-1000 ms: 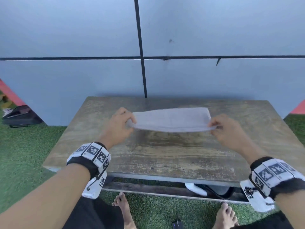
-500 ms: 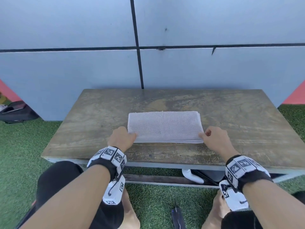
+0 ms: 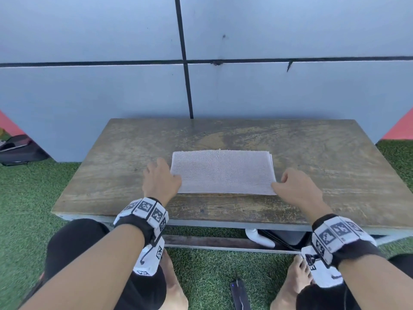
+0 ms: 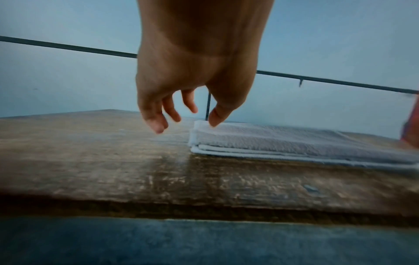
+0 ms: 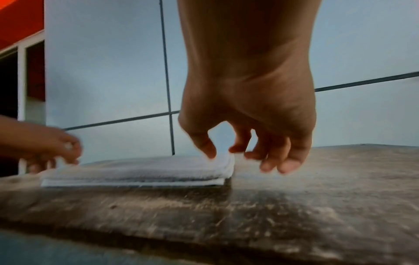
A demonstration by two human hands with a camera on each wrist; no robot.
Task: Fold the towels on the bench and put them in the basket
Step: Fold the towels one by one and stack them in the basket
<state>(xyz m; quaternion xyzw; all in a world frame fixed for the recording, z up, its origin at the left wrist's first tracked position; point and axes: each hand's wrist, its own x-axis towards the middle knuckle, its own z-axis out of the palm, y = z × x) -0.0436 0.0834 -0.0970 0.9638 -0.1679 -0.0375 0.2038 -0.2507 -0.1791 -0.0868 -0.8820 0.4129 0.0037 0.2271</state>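
A pale grey towel (image 3: 223,172) lies folded flat in a rectangle on the middle of the worn wooden bench (image 3: 324,166). My left hand (image 3: 161,177) is at the towel's left edge. In the left wrist view its thumb tip touches the top of the towel (image 4: 294,141), and the fingers (image 4: 156,123) hang loose over bare wood. My right hand (image 3: 288,186) is at the near right corner. In the right wrist view its thumb rests on the towel (image 5: 140,172) edge, with the fingers (image 5: 272,161) loosely curled beside it. No basket is in view.
A grey panelled wall (image 3: 268,90) stands right behind the bench. Green turf (image 3: 212,271) lies all round, with a black bag (image 3: 15,151) at far left. A white object (image 3: 260,239) sits under the bench. A dark flat device (image 3: 240,294) lies between my bare feet.
The towel went from being held up in the air by both hands to lying folded on the bench. Both hands released the near corners. The left hand slid forward along the left edge.
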